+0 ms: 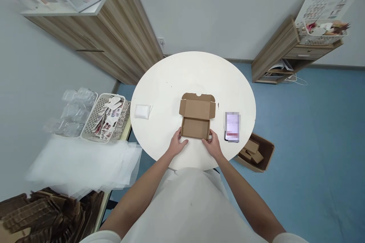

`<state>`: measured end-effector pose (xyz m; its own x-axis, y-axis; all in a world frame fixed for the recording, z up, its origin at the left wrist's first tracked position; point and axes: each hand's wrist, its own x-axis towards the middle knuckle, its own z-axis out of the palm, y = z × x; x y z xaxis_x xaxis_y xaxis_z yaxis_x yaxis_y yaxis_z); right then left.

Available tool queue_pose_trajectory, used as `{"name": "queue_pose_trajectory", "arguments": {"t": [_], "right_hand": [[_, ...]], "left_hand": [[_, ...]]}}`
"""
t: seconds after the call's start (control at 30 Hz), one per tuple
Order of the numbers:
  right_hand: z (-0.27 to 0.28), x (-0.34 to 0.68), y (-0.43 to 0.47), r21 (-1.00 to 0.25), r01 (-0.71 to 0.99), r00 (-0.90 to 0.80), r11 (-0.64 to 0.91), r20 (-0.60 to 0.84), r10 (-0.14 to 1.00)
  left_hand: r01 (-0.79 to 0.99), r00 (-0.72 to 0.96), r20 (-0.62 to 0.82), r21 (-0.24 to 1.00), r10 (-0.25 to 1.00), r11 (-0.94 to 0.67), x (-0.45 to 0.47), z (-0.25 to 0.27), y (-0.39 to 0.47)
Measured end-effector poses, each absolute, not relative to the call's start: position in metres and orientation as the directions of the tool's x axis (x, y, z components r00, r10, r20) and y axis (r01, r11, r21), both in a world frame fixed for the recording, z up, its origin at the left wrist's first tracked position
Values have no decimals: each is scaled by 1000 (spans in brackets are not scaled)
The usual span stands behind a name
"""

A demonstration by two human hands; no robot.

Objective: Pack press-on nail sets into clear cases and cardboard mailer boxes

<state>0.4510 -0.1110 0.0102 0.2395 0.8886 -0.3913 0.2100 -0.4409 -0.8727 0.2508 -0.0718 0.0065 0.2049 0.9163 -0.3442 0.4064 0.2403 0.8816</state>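
A small brown cardboard box (195, 127) lies on the round white table (194, 70), its flapped lid raised and tipped back, its inside bare. My left hand (176, 143) grips the near left corner of the box, thumb held away along the front. At the near right corner, my right hand (212, 145) holds the box in the same way. To the left on the tabletop rests a flat white wrapped packet (142, 111). Right of the box is a phone (232, 127) with its lit screen blurred out.
Below the table's right edge, a carton (267, 155) on the floor holds small boxes. On the left stand a white basket (89, 127) of printed cards, clear plastic packs (74, 110), white sheets (80, 161) and stacked flat cardboard (42, 216). Cabinets (128, 26) line the wall.
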Motion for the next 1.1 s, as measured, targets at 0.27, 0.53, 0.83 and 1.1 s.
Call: {"name": "queue_pose_trajectory", "arguments": {"t": [0.27, 0.53, 0.83, 1.1], "right_hand": [[12, 439, -120, -852, 262, 399, -453, -331, 855], [39, 388, -120, -860, 461, 530, -217, 71, 845], [36, 236, -13, -832, 353, 140, -429, -406, 903], [28, 181, 46, -832, 126, 113, -540, -529, 841]], "left_hand": [[381, 239, -382, 882, 893, 276, 242, 5, -74], [443, 238, -335, 873, 912, 205, 173, 14, -61], [565, -209, -166, 784, 964, 257, 30, 10, 26], [565, -14, -277, 790, 961, 236, 23, -2, 76]]}}
